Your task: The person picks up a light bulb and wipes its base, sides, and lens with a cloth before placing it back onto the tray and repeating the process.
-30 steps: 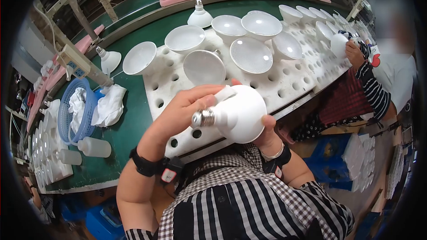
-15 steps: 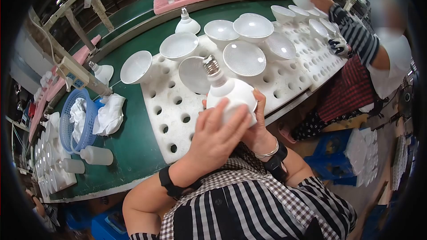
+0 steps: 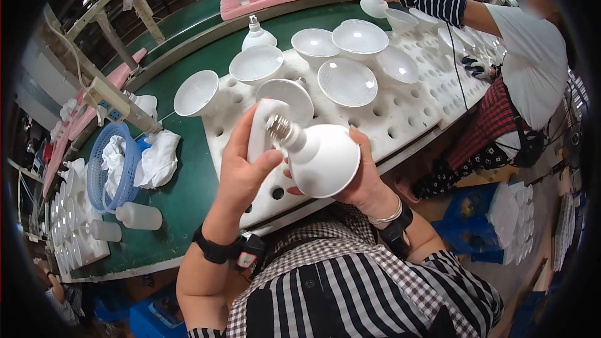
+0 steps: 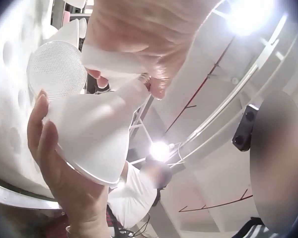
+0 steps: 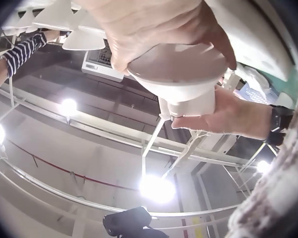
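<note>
A white reflector lamp bulb (image 3: 328, 161) with a metal screw base (image 3: 280, 128) tilts up to the left over the perforated board. My right hand (image 3: 366, 181) grips it around the wide rim, thumb on its side. Between the thumb and fingers of my left hand (image 3: 241, 153) is a smooth white pad (image 3: 266, 126), held right beside the screw base. In the left wrist view the pad (image 4: 114, 62) lies across the palm, above the bulb's neck. The right wrist view shows my left thumb at the neck of the bulb.
Several bulbs (image 3: 347, 81) stand face up in the white holed board (image 3: 407, 116). A blue basket (image 3: 95, 169) with white cloths and two white bottles (image 3: 139, 216) are at the left. At the right, another person (image 3: 526, 62) reaches across with a bulb (image 3: 374, 5).
The bulb tipped upright, then leaned back left. My left hand went from the bulb's body to beside its base, showing the pad. The other person's arm extended farther over the table.
</note>
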Demonstrator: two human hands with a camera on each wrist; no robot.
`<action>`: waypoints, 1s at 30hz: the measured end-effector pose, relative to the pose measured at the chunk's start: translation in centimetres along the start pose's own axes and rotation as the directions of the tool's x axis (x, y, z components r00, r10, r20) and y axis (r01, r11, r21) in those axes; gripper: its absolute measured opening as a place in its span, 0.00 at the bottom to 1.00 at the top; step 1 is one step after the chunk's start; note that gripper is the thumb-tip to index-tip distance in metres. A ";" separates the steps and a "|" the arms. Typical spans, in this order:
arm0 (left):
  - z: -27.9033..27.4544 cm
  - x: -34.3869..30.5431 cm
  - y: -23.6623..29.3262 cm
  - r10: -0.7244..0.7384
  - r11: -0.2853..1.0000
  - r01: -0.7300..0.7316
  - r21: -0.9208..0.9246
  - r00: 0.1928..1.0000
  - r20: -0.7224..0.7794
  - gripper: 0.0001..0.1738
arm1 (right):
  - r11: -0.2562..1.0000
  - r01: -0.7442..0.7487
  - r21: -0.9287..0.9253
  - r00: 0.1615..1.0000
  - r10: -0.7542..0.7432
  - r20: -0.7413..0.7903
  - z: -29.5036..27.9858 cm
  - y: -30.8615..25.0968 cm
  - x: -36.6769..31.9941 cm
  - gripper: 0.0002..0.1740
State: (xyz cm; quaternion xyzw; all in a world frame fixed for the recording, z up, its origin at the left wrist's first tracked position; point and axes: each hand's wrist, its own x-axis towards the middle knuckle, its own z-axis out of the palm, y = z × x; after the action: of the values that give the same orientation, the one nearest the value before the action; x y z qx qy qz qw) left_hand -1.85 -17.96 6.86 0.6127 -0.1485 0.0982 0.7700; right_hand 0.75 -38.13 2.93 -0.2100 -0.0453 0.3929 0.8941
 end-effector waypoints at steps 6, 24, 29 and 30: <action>-0.9 0.3 -1.3 -0.143 0.983 0.159 0.092 0.976 -0.164 0.27 | 0.934 0.138 -0.330 0.987 -0.158 -0.034 -1.6 0.5 -0.6 0.58; 0.2 0.4 0.7 0.491 -0.059 -0.477 0.877 0.751 0.441 0.19 | 0.987 0.092 -0.133 0.995 -0.094 -0.015 -0.5 0.4 -0.9 0.53; -3.4 1.6 -1.2 0.048 0.957 -0.002 0.291 0.987 -0.151 0.20 | 0.999 0.029 -0.041 0.995 -0.025 0.094 -0.9 0.1 -0.9 0.52; -2.7 1.1 -0.1 -0.060 0.991 0.071 0.111 0.993 -0.103 0.24 | 0.999 0.038 -0.034 0.995 -0.034 0.089 -1.1 0.2 -0.7 0.52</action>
State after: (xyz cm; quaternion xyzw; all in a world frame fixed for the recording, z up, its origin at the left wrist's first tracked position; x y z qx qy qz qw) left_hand -0.46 -15.38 6.60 0.6549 -0.0839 0.1116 0.7427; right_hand 0.37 -38.89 1.91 -0.2074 -0.0957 0.3848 0.8943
